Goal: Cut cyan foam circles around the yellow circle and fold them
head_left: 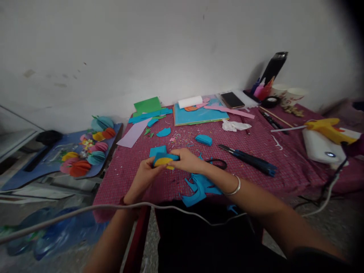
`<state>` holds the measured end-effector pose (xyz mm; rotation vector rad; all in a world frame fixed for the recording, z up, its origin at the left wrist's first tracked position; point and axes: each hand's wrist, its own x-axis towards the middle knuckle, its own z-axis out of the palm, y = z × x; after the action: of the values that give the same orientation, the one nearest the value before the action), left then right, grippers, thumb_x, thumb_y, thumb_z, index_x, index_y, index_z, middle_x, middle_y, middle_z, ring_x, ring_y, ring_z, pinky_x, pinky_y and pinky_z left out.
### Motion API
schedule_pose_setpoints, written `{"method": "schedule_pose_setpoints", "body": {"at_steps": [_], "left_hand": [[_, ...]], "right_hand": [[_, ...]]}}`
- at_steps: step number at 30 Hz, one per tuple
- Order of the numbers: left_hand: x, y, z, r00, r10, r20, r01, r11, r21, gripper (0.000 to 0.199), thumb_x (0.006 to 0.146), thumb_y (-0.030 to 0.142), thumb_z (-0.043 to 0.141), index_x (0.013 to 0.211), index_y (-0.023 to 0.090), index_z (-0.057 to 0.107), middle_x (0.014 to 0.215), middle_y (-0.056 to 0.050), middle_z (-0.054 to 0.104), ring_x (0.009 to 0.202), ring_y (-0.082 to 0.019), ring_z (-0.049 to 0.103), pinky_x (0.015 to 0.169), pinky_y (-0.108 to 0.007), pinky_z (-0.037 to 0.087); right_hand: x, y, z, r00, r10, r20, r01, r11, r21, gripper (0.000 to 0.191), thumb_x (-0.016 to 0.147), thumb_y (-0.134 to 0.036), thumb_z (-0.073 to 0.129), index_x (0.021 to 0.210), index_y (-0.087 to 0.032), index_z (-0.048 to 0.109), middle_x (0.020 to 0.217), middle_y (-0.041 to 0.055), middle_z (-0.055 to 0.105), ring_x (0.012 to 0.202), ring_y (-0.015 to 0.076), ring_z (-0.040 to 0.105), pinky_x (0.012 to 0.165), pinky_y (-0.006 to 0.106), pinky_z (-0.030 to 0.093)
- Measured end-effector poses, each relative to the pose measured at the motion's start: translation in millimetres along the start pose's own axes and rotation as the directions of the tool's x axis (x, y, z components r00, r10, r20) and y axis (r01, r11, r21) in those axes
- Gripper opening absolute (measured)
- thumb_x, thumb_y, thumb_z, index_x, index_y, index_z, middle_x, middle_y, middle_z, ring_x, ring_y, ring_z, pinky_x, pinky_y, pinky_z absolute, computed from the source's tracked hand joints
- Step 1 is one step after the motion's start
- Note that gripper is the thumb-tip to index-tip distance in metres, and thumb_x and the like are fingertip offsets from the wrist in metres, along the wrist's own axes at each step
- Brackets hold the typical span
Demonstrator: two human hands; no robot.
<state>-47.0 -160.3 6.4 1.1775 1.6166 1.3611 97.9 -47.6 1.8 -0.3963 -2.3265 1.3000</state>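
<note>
My left hand [144, 176] and my right hand [187, 161] meet above the near left of the table. Both are closed on a small stack of blue sheet pieces [160, 156] with a yellow curved piece [162, 162] against its near face. Fingers pinch it from either side and hide part of its outline. Just behind the stack lies a blue square [157, 150]. Blue offcuts [196, 191] lie in a heap by the table's near edge, under my right forearm. A black loop [218, 163] shows beyond that forearm.
A dark-handled tool [250, 161], blue cut pieces [203, 140], and coloured sheets [199, 115] lie on the red checked cloth. To the right, a yellow glue gun [327, 127] rests on a white box [318, 148]. A pale cable [182, 210] crosses before me. Colourful segmented ornaments [80, 168] sit left.
</note>
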Motion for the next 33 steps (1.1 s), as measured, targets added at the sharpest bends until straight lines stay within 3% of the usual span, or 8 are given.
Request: {"method": "schedule_pose_setpoints", "body": {"at_steps": [4, 7, 10, 16, 26, 29, 31, 33], "left_hand": [[-29, -18, -23.7, 0.984, 0.146, 0.100, -0.177, 0.838, 0.516, 0.013, 0.069, 0.021, 0.066, 0.058, 0.018, 0.060, 0.062, 0.001, 0.052, 0.064, -0.013, 0.049, 0.060, -0.025, 0.039], [-44, -28, -25.3, 0.975, 0.194, 0.107, -0.216, 0.724, 0.655, 0.004, 0.072, 0.019, 0.063, 0.068, 0.019, 0.062, 0.070, -0.001, 0.054, 0.068, -0.015, 0.051, 0.063, -0.027, 0.040], [-51, -33, -20.1, 0.971, 0.224, 0.090, -0.229, 0.737, 0.636, 0.006, 0.074, 0.022, 0.065, 0.079, 0.019, 0.063, 0.079, -0.003, 0.058, 0.074, -0.015, 0.054, 0.067, -0.027, 0.042], [-51, -38, -17.1, 0.971, 0.218, 0.097, -0.233, 0.780, 0.581, 0.012, 0.076, 0.027, 0.065, 0.070, 0.018, 0.060, 0.070, -0.001, 0.056, 0.066, -0.013, 0.052, 0.060, -0.025, 0.041], [-49, -45, -22.6, 0.976, 0.173, 0.131, -0.217, 0.825, 0.523, 0.012, 0.075, 0.020, 0.062, 0.063, 0.018, 0.060, 0.071, -0.002, 0.056, 0.068, -0.014, 0.052, 0.063, -0.026, 0.041], [-49, -33, -25.5, 0.991, 0.119, 0.059, -0.133, 0.907, 0.399, 0.007, 0.073, 0.017, 0.062, 0.067, 0.018, 0.060, 0.069, 0.000, 0.055, 0.066, -0.013, 0.050, 0.063, -0.026, 0.040], [-49, -21, -25.4, 0.994, 0.092, -0.051, -0.079, 0.975, 0.207, 0.005, 0.074, 0.020, 0.063, 0.071, 0.018, 0.059, 0.068, 0.001, 0.054, 0.064, -0.012, 0.049, 0.062, -0.025, 0.040], [-47, -8, -21.5, 0.980, 0.112, -0.165, -0.107, 0.994, 0.034, 0.009, 0.076, 0.023, 0.064, 0.071, 0.018, 0.058, 0.066, 0.002, 0.052, 0.061, -0.010, 0.047, 0.059, -0.024, 0.039]], "right_hand": [[-9, -6, 18, 0.954, -0.182, 0.240, 0.272, 0.863, -0.426, 0.008, 0.082, -0.018, 0.055, 0.076, -0.015, 0.057, 0.077, 0.0020, 0.058, 0.068, 0.0129, 0.051, 0.060, 0.024, 0.033], [-16, -7, 30, 0.931, -0.164, 0.326, 0.321, 0.791, -0.521, 0.008, 0.087, -0.019, 0.051, 0.084, -0.015, 0.058, 0.085, 0.0045, 0.060, 0.067, 0.0134, 0.053, 0.058, 0.025, 0.033], [-20, -5, 36, 0.908, -0.160, 0.386, 0.362, 0.764, -0.534, 0.008, 0.087, -0.018, 0.051, 0.087, -0.015, 0.057, 0.088, 0.0055, 0.060, 0.069, 0.0141, 0.055, 0.060, 0.025, 0.035], [-20, -3, 37, 0.892, -0.145, 0.428, 0.375, 0.768, -0.520, 0.008, 0.088, -0.019, 0.050, 0.087, -0.014, 0.056, 0.089, 0.0064, 0.060, 0.075, 0.0159, 0.057, 0.064, 0.026, 0.039], [-20, 0, 36, 0.928, -0.099, 0.360, 0.306, 0.755, -0.580, 0.011, 0.085, -0.019, 0.051, 0.085, -0.014, 0.061, 0.085, 0.0073, 0.063, 0.070, 0.0165, 0.056, 0.057, 0.027, 0.033], [-15, -1, 31, 0.968, -0.015, 0.249, 0.126, 0.891, -0.436, 0.008, 0.080, -0.021, 0.057, 0.078, -0.014, 0.061, 0.076, 0.0046, 0.062, 0.067, 0.0152, 0.054, 0.056, 0.026, 0.032], [-11, 0, 26, 0.970, 0.101, 0.219, -0.076, 0.990, -0.118, 0.011, 0.077, -0.025, 0.061, 0.075, -0.014, 0.060, 0.066, 0.0000, 0.058, 0.058, 0.0120, 0.050, 0.053, 0.024, 0.032], [-8, 1, 21, 0.950, 0.184, 0.251, -0.251, 0.929, 0.273, 0.018, 0.074, -0.032, 0.064, 0.075, -0.015, 0.059, 0.058, -0.0043, 0.052, 0.049, 0.0084, 0.044, 0.048, 0.022, 0.032]]}}
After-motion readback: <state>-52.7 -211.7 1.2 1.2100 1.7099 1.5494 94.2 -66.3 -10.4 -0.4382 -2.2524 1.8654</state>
